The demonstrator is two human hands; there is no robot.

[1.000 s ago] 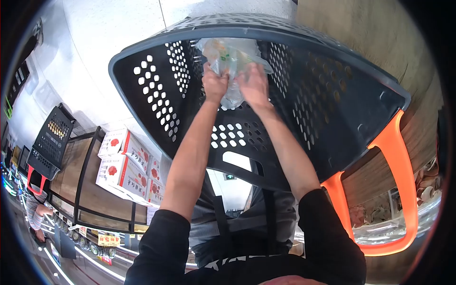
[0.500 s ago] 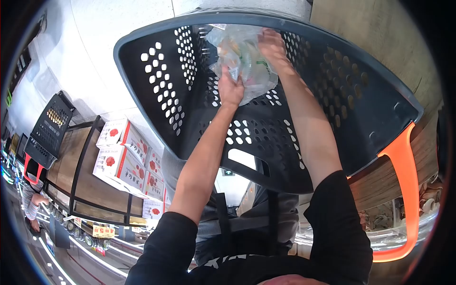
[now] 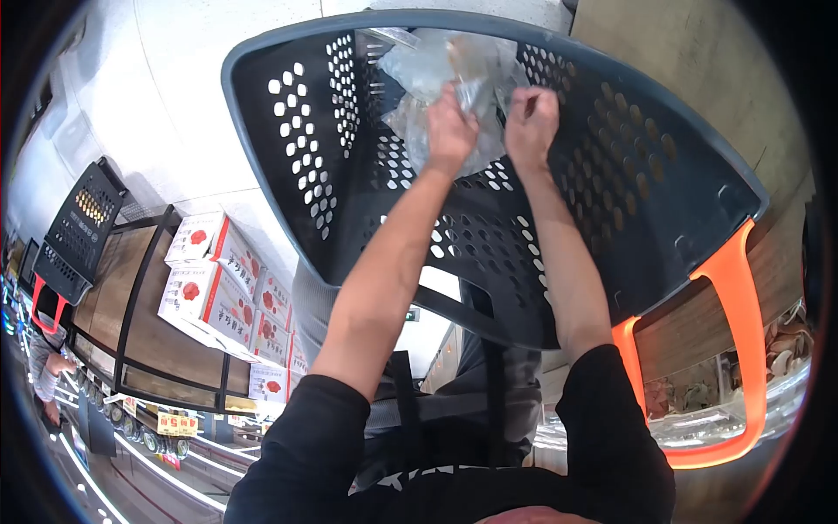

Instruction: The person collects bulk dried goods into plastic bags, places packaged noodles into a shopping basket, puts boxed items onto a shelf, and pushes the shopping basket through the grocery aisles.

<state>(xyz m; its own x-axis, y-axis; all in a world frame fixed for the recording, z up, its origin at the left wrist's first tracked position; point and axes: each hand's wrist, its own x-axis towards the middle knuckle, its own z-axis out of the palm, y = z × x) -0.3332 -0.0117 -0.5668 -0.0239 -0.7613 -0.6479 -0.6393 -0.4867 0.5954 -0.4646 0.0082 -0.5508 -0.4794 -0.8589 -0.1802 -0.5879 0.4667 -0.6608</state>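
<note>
One crumpled, translucent plastic bag (image 3: 423, 74) lies inside the dark grey, perforated plastic basket (image 3: 659, 236), spread around and beyond your grip. Your left hand (image 3: 451, 133) pinches its film between thumb and fingers. Your right hand (image 3: 531, 131), just right of that grip, shows curled fingers beside the bag; whether they pinch film cannot be told. Right of the grip and nearer you: bright orange plastic handle (image 3: 738, 279). Well left: stacked white-and-red cardboard boxes (image 3: 229, 301).
</note>
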